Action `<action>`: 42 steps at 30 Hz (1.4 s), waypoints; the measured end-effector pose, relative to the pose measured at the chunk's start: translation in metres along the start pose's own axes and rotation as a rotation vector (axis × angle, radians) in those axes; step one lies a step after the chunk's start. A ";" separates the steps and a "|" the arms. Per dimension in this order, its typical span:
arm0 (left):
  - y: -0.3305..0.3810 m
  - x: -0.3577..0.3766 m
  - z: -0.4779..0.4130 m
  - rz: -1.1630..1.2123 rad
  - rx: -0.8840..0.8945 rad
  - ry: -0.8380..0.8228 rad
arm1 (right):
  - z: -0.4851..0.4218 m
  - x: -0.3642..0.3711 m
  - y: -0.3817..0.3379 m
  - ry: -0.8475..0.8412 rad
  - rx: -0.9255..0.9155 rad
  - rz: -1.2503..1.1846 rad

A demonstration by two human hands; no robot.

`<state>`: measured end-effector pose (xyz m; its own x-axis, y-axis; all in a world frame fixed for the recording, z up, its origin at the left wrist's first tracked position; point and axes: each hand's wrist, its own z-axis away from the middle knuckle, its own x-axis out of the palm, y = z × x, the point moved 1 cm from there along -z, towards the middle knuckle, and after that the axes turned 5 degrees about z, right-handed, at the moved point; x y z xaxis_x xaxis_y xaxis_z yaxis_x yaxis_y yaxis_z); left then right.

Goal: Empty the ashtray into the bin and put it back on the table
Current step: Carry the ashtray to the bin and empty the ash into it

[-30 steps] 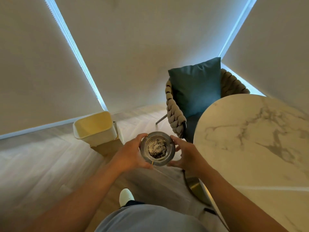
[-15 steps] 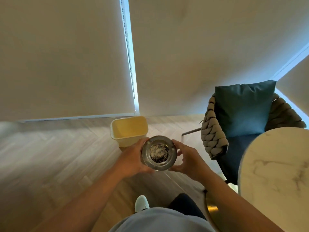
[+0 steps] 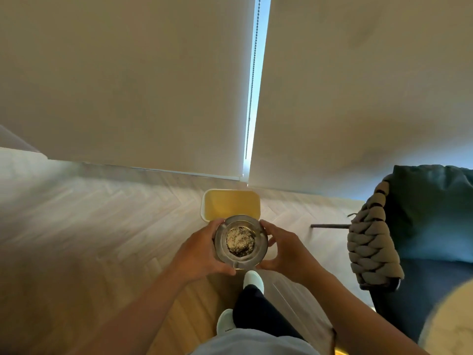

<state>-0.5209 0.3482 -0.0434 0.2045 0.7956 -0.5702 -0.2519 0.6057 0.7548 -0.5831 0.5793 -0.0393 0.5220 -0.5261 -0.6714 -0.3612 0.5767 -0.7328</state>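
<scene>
Two grips around full ashtray (image 3: 240,242)

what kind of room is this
Probably a lounge or hotel-type sitting area: a woven chair with a teal cushion, roller blinds and herringbone wood floor.

— Where did the one view look from?
— From the person's head, facing forward and steeply down, close over the hands (image 3: 202,248), with the floor (image 3: 76,226) and blinds (image 3: 128,80) beyond, wide-angle.
</scene>
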 end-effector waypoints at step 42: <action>-0.180 0.007 -0.266 -0.153 0.180 -0.295 | -0.201 0.130 0.179 0.223 0.732 -0.679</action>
<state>-0.7261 0.2476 -0.2691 0.4971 0.6427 -0.5829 -0.0321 0.6849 0.7279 -0.7346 0.4886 -0.2804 0.2577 -0.9454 -0.1996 0.5573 0.3142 -0.7686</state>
